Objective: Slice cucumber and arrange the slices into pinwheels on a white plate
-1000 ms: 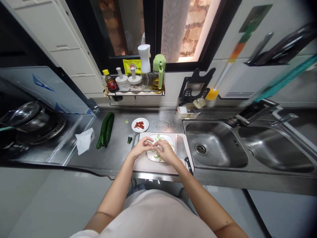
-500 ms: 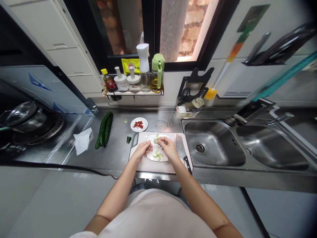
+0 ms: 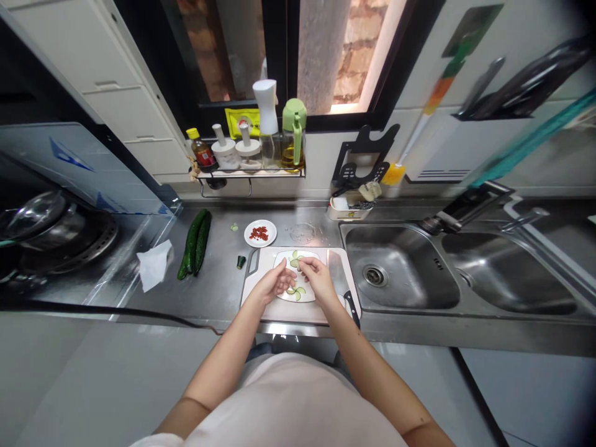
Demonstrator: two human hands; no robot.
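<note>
Two grips over one white plate. Change against half a second ago: the left grip has moved in from the plate's left side, fingers unfolding, and hangs above the lower cucumber slices, hiding some. The right grip has barely shifted; its thumb and fingertips are drawn together at the upper cucumber slices. Whether a slice is pinched there I cannot tell from where I stand. A second ago both sets of fingertips met mid-plate; now they are apart. Judgement: arranging is under way, right grip doing the fine placing, left one free; the lower group probably further along.

Left grip state: loosely open, thumb raised off the fingers, nothing visible in it.

Slices: thin, pale green, darker along the outer edge, curved like petals. Lower group, just right of the left fingers, fans out pinwheel-fashion. Upper group, just left of the right fingertips, partly covered. Plate rests on the cutting board, beneath both grips.
</note>
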